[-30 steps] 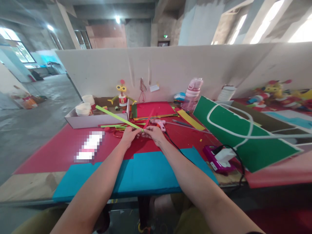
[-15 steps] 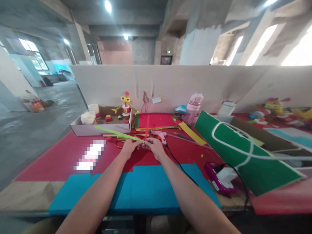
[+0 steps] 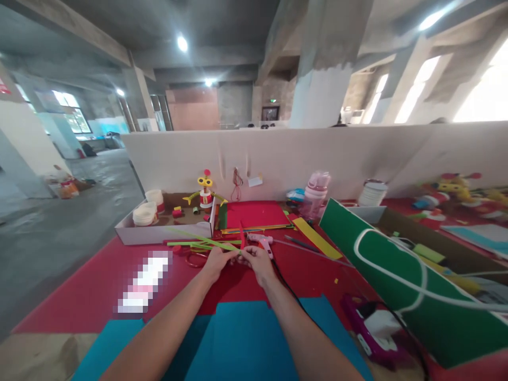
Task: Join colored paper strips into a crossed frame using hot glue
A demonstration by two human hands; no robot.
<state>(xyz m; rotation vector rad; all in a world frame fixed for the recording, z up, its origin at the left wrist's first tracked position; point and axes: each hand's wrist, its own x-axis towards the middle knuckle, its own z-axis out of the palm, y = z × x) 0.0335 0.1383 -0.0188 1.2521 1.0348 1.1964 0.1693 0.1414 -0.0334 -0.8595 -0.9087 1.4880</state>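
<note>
My left hand [image 3: 216, 263] and my right hand [image 3: 257, 263] meet above the red table, fingertips pinched together. Between them is the joint of a long light green paper strip [image 3: 206, 239] and a red paper strip [image 3: 242, 236]. The green one runs out to the upper left from my left fingers, its far end blurred. The red one stands up between my hands. Fingers hide the joint itself. Just behind my right hand lies a pink glue gun [image 3: 260, 239], and red-handled scissors [image 3: 195, 259] lie beside my left hand.
A white box [image 3: 164, 233] at the back left holds paper cups [image 3: 145, 214] and a yellow-eyed figure [image 3: 205, 198]. Behind my hands are red sheets [image 3: 256, 214]. A green board [image 3: 377, 270] leans at right near a purple power strip [image 3: 369, 328]. Blue sheets [image 3: 246, 338] lie in front.
My view has tilted up, so the table sits lower in the picture. Both hands stay pinched together on the strips. The red strip's upright end now looks shorter, and the green strip has shifted slightly.
</note>
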